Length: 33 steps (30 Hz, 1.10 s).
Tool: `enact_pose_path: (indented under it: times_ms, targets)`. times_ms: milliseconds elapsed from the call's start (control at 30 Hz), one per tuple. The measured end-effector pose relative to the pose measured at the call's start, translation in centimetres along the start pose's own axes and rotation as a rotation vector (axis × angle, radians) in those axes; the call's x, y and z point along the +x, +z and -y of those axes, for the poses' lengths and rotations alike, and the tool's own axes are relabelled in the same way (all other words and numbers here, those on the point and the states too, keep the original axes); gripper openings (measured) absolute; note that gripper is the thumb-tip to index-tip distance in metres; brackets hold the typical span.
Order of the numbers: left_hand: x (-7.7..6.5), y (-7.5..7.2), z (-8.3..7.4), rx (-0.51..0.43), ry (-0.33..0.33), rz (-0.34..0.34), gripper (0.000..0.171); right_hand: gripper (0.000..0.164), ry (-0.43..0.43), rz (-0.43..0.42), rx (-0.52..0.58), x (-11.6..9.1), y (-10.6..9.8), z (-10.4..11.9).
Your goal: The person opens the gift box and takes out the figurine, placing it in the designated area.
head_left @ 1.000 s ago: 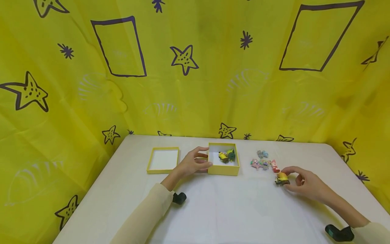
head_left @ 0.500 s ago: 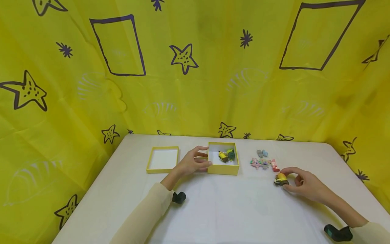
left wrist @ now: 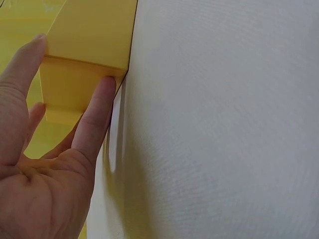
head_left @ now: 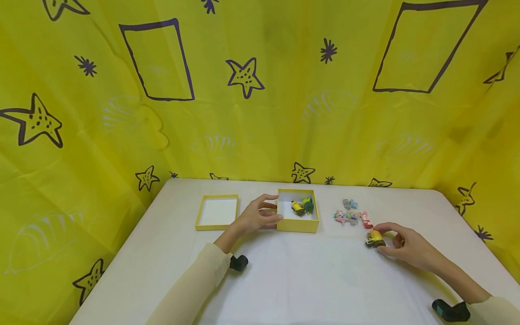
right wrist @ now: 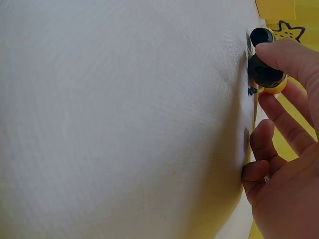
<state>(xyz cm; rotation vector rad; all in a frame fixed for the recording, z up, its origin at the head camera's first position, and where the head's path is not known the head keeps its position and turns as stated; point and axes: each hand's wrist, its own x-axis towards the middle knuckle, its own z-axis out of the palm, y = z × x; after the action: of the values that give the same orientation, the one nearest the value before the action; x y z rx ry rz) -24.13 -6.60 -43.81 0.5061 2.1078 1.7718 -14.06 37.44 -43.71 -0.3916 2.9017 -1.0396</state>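
Observation:
In the head view my left hand (head_left: 256,218) is at the left side of a small yellow box (head_left: 298,225). Its fingertips touch the box wall (left wrist: 70,84), as the left wrist view shows. Inside the box lie a yellow toy figure (head_left: 298,208) and a green one (head_left: 308,206). Over on the right, my right hand (head_left: 412,245) pinches a yellow-and-dark toy figure (head_left: 376,238) between thumb and fingers, low over the white table. The right wrist view shows the thumb on the figure's black part (right wrist: 266,72); the hand hides some of it.
A shallow yellow-rimmed lid (head_left: 218,212) lies left of the box with its white inside up. Between the box and my right hand are a pink toy (head_left: 341,217), a red-and-pink figure (head_left: 366,220) and grey-blue ones (head_left: 350,204). A yellow curtain (head_left: 260,126) hangs behind the table.
Almost nothing differs. The right hand and its toy figure have shifted very slightly to the left; the left hand stays against the box.

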Motion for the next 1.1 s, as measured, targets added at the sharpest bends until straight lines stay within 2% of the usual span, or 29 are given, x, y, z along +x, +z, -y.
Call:
enact_pose_path:
  times_ms: [700, 933, 1100]
  targets:
    - [-0.2, 0.0, -0.3, 0.031, 0.005, -0.002, 0.071, 0.052, -0.004, 0.014, -0.010, 0.1, -0.3, 0.1]
    - [-0.2, 0.0, -0.3, 0.026, 0.004, 0.000, 0.071, 0.053, -0.094, 0.069, 0.020, 0.4, -1.0, 0.3]
    - [-0.1, 0.0, -0.2, 0.002, 0.004, 0.006, 0.071, 0.055, -0.134, 0.101, 0.001, 0.7, -1.9, 0.4]
